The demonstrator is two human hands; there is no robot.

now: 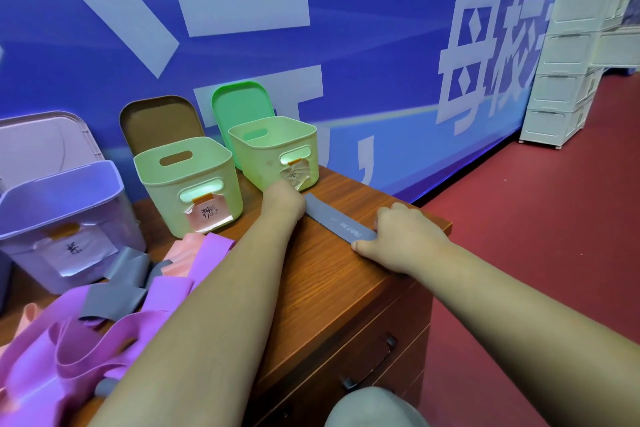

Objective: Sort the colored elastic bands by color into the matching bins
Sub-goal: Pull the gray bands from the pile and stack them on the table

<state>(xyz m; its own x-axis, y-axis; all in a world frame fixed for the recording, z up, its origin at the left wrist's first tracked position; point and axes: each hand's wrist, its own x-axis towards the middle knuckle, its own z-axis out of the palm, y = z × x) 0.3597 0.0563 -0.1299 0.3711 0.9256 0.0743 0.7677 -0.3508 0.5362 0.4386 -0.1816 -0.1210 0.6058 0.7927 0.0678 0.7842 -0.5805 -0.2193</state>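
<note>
So a wooden cabinet [329,288] is being used as the sorting top. At the far left a purple bin [52,198] is parked, and a messy pile of bands [104,322] in purple, pink and grey is heaped in front of it. Two green bins are lined up along the back, the middle bin [166,184] and the right bin [263,163], whose crumpled label can't be read.

A grey band [339,220] is laid flat on the top, its long axis running diagonally from far-left to near-right. Its near end is gripped by the right hand [401,236] with curled fingers. Its far end is covered by the left hand [282,199], though that hand's grip can't be made out. The left hand is nearer the right bin, practically touching it, so the drop would probably be led from that side.
</note>
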